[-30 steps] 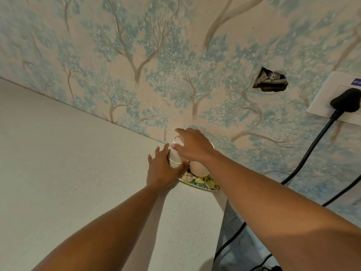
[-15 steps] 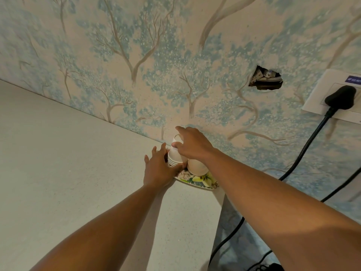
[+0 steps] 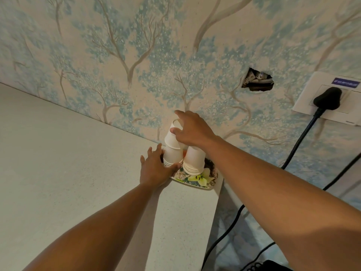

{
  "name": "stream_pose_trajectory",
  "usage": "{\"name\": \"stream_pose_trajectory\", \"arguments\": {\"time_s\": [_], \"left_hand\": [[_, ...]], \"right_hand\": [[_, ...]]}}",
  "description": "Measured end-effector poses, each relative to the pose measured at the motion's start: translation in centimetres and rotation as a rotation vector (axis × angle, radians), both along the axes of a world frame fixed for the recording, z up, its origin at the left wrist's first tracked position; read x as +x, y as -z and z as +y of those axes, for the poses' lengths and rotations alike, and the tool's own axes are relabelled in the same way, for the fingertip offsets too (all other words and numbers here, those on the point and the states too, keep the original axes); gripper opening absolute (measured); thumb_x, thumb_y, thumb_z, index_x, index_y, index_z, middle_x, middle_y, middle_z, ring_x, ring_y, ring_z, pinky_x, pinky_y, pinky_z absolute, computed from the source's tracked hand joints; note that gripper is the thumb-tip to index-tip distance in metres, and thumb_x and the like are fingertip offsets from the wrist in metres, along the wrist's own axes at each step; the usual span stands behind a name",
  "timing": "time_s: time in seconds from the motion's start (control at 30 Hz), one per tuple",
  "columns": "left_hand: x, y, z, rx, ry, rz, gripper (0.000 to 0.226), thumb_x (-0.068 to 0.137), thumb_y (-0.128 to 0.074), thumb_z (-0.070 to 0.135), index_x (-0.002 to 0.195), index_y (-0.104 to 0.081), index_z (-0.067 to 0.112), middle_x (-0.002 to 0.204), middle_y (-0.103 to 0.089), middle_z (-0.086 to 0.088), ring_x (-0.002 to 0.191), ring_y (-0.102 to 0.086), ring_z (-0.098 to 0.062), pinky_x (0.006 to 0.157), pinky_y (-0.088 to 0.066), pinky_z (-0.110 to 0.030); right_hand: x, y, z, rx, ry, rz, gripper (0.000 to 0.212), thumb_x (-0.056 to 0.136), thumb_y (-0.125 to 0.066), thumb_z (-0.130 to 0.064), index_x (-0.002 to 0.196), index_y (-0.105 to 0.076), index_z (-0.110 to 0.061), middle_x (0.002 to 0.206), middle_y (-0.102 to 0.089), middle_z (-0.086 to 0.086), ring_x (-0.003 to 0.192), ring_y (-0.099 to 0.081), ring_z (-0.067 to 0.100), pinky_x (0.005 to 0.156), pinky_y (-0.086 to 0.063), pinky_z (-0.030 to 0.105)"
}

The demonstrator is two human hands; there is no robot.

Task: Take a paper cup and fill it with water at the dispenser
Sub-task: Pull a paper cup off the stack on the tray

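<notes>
Head view looks down along two bare forearms reaching forward over a pale speckled desk (image 3: pixel 58 173). Nearest, the left hand (image 3: pixel 154 169) lies at the foot of a stack of white cups (image 3: pixel 172 156), its fingers (image 3: pixel 150 151) spread and curled round the left side of the stack, thumb pressed against the lower rims. Just to the right stands a second stack of cups (image 3: pixel 194 161), both stacks upside down on a small flower-printed tray (image 3: pixel 197 181) at the desk's far right corner. Above the first stack, the right hand (image 3: pixel 192 131) pinches the top paper cup (image 3: pixel 172 136): thumb on the cup's near side, index finger arched over its upper end, the other fingers folded behind. That cup is tilted and lifted partly off the stack below; whether it is quite free of the next cup cannot be told from this angle. Beyond rises a wall (image 3: pixel 136 45) papered with blue trees, with a ragged hole (image 3: pixel 256 82) to the right. Farther right a white socket plate (image 3: pixel 328 106) carries a black plug (image 3: pixel 328 98), whose cable (image 3: pixel 298 141) runs down past the desk edge.
</notes>
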State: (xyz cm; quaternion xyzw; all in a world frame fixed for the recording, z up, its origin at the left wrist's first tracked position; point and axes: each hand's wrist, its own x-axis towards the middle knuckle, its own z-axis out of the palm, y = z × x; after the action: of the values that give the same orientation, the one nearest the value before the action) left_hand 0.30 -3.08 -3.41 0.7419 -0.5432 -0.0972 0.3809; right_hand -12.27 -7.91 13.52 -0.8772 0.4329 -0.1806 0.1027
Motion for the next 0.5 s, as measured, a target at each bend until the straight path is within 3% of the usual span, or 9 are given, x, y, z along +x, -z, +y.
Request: {"name": "stream_pose_trajectory", "arguments": {"time_s": [0.13, 0.23, 0.33, 0.4, 0.47, 0.5], "left_hand": [[0.0, -1.0, 0.2, 0.030, 0.019, 0.004, 0.098, 0.068, -0.063, 0.075, 0.145, -0.033, 0.023, 0.147, -0.047, 0.001, 0.147, -0.017, -0.027, 0.114, -0.006, -0.062], [-0.2, -2.3, 1.0, 0.040, 0.020, 0.091, 0.105, 0.073, -0.068, 0.068, 0.153, -0.020, 0.018, 0.153, -0.037, -0.002, 0.149, -0.007, -0.025, 0.114, -0.001, -0.059], [-0.6, -4.3, 2.7, -0.049, 0.004, 0.230, 0.084, 0.090, -0.057, 0.056, 0.154, -0.019, 0.018, 0.159, -0.025, -0.007, 0.149, -0.006, -0.023, 0.117, -0.004, -0.051], [-0.9, -6.1, 4.0, -0.151, -0.002, 0.412, 0.064, 0.099, -0.049, 0.044, 0.153, -0.025, 0.020, 0.158, -0.026, -0.006, 0.146, -0.019, -0.022, 0.116, -0.022, -0.032], [-1.5, -8.2, 5.4, -0.243, 0.001, 0.660, 0.047, 0.103, -0.043, 0.033, 0.147, -0.039, 0.021, 0.152, -0.038, 0.000, 0.135, -0.036, -0.016, 0.087, -0.037, -0.001], [-1.9, -9.1, 6.1, -0.264, 0.015, 0.774, 0.039, 0.103, -0.041, 0.031, 0.140, -0.048, 0.023, 0.142, -0.048, 0.004, 0.128, -0.041, -0.013, 0.071, -0.040, 0.003]], "right_hand": [[-0.6, -2.0, 0.4, -0.032, 0.041, -0.097, 0.066, 0.089, -0.056, -0.041, 0.147, -0.030, -0.023, 0.148, -0.038, 0.009, 0.133, -0.037, 0.031, 0.105, -0.037, 0.044], [-1.1, -3.3, 0.9, 0.010, 0.118, -0.275, 0.063, 0.087, -0.057, -0.042, 0.144, -0.036, -0.024, 0.140, -0.046, 0.010, 0.126, -0.044, 0.029, 0.100, -0.042, 0.042], [-1.8, -4.3, 2.0, 0.143, 0.191, -0.490, 0.060, 0.085, -0.059, -0.043, 0.140, -0.043, -0.025, 0.137, -0.049, 0.011, 0.118, -0.052, 0.027, 0.097, -0.047, 0.043], [-2.1, -4.5, 2.9, 0.250, 0.226, -0.625, 0.057, 0.085, -0.061, -0.041, 0.137, -0.047, -0.023, 0.136, -0.051, 0.010, 0.114, -0.055, 0.027, 0.093, -0.052, 0.043], [-2.5, -4.4, 4.3, 0.368, 0.263, -0.767, 0.053, 0.085, -0.063, -0.037, 0.134, -0.052, -0.021, 0.135, -0.052, 0.009, 0.110, -0.058, 0.027, 0.084, -0.057, 0.043], [-2.6, -4.3, 5.2, 0.444, 0.278, -0.840, 0.050, 0.085, -0.065, -0.035, 0.131, -0.055, -0.020, 0.134, -0.052, 0.009, 0.109, -0.059, 0.027, 0.080, -0.059, 0.042]]}}
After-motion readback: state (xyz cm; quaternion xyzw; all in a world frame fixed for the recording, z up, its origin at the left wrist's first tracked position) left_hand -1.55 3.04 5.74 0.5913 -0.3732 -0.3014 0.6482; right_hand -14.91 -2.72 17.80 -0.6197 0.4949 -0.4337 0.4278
